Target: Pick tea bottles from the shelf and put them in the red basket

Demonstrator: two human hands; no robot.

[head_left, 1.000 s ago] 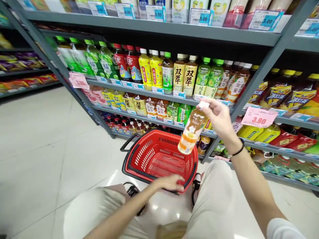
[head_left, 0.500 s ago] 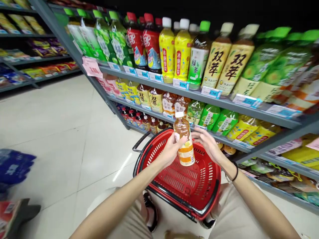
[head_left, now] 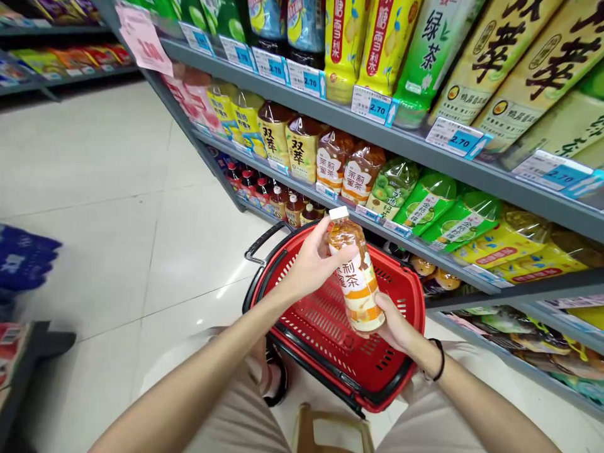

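Observation:
A bottle of tea (head_left: pixel 355 277) with a white cap, amber drink and a white and orange label is held tilted over the basket. My left hand (head_left: pixel 315 259) grips its upper part, the thumb lying across the label. Around the lower end, my right hand (head_left: pixel 394 321) is closed, its fingers partly hidden behind the bottle. Beneath both hands stands a red shopping basket (head_left: pixel 325 371) with slotted walls and a black rim, between my knees. Its visible bottom shows no goods.
Drink bottles fill the shelf rack (head_left: pixel 283 85) ahead, with price tags (head_left: pixel 375 106) along its edges. Below the basket is a beige stool (head_left: pixel 306 428). Blue packs (head_left: pixel 26 258) lie at the left on the tiled floor (head_left: pixel 108 189). Snack shelves (head_left: pixel 70 60) stand at the far left.
My right hand has moved from beside the bottle to hold its lower end. The bottle has turned so its lettering shows. My view has tilted down and closer to the shelves.

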